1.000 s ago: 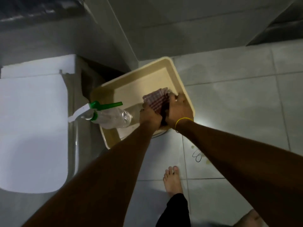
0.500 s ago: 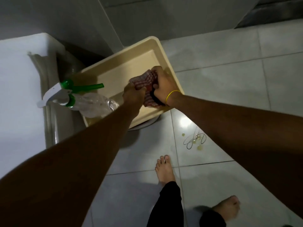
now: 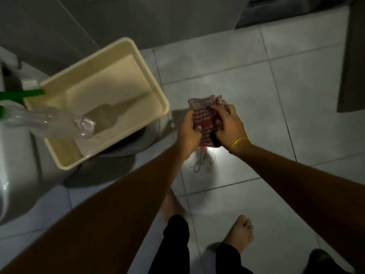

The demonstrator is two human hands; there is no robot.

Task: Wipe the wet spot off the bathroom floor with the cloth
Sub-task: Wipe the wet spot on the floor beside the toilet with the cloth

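A red and white checked cloth hangs bunched in the air over the grey floor tiles, held between both hands. My left hand grips its left side and my right hand, with a yellow band at the wrist, grips its right side. Directly below the cloth a wet spot glistens on the floor, with thin curved water lines around it.
A beige plastic tub rests on a stool at the left, with a clear spray bottle with green trigger lying over its rim. A white toilet stands at far left. My bare feet are below. A brown door edge stands at the right.
Both hands lifted the cloth out of the tub and carried it right, so it now hangs over the wet spot on the floor.
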